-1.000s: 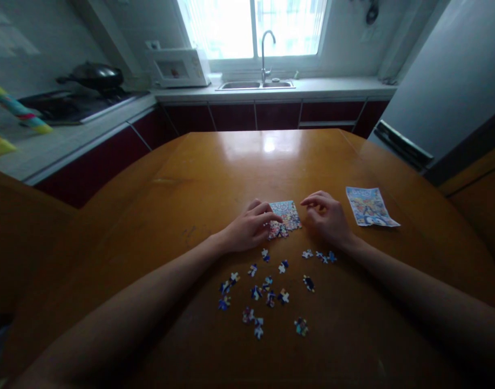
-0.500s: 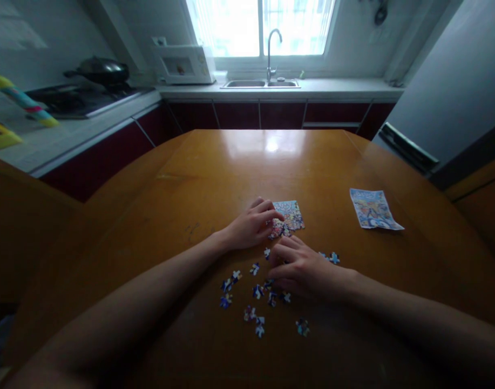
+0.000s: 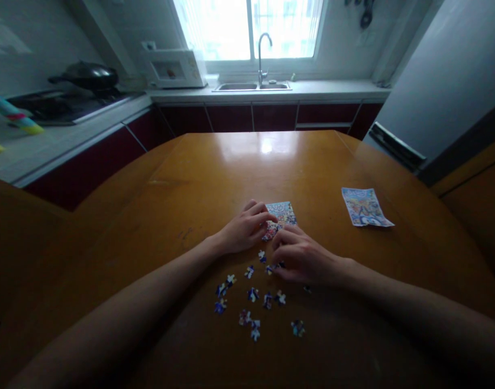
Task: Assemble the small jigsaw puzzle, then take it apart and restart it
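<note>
A partly assembled jigsaw puzzle (image 3: 285, 212) lies flat on the table, its near edge partly covered by my hands. My left hand (image 3: 247, 227) rests at its left side, fingers extended over the pieces and touching it. Close to the near right edge, my right hand (image 3: 302, 256) is curled with thumb and fingers pinched together, seemingly on a puzzle piece mostly hidden by them. Several loose puzzle pieces (image 3: 253, 294) are scattered nearer me, including one puzzle piece (image 3: 262, 256) between the two hands and a separate puzzle piece (image 3: 298, 328) nearer the front.
A creased printed picture sheet (image 3: 366, 208) lies to the right on the wooden table (image 3: 215, 173). Beyond the table are a counter with a sink (image 3: 251, 86), a microwave (image 3: 174, 68), and a stove with a wok (image 3: 87, 75). A fridge (image 3: 441, 86) stands at the right.
My right hand has moved slightly up toward the puzzle, away from the loose pieces, uncovering some of them. My left hand stays at the puzzle. The whole view has shifted a little.
</note>
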Available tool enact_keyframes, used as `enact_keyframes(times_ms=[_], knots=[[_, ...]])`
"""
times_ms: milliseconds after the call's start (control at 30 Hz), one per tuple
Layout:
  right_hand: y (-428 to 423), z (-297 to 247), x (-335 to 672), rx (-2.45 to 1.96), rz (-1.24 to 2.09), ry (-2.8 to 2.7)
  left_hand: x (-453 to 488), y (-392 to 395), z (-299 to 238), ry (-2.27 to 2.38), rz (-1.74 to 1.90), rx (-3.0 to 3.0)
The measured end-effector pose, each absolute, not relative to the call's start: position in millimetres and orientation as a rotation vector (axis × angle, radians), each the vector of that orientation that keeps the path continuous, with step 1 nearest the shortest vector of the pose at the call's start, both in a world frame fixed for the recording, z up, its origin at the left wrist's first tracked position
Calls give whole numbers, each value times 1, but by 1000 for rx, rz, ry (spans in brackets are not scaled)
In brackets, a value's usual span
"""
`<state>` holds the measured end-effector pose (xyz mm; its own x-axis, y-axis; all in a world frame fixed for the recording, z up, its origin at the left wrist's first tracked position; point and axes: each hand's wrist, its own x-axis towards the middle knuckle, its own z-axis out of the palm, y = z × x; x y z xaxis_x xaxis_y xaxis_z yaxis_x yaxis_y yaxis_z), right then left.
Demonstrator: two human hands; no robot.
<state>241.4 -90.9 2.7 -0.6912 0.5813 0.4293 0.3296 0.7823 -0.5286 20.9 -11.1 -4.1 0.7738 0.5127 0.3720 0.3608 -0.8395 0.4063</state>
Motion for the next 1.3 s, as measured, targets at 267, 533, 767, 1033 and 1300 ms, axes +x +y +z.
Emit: enact_keyframes(times_ms=[267, 533, 767, 1033, 1300], knots=[[-52, -4, 286, -977, 408, -2227, 21, -11, -4, 638, 646, 2690], [-50, -10, 281, -1014, 323, -2305, 20, -14, -2, 582, 499, 2754], [-49, -11, 280, -1032, 311, -2334, 19, -13, -2, 548, 426, 2803], [-48, -12, 281, -1018, 318, -2349, 20, -13, -3, 537, 432, 2810], [-48, -12, 282, -1011, 286, -2344, 20, -12, -2, 535, 425, 2816]])
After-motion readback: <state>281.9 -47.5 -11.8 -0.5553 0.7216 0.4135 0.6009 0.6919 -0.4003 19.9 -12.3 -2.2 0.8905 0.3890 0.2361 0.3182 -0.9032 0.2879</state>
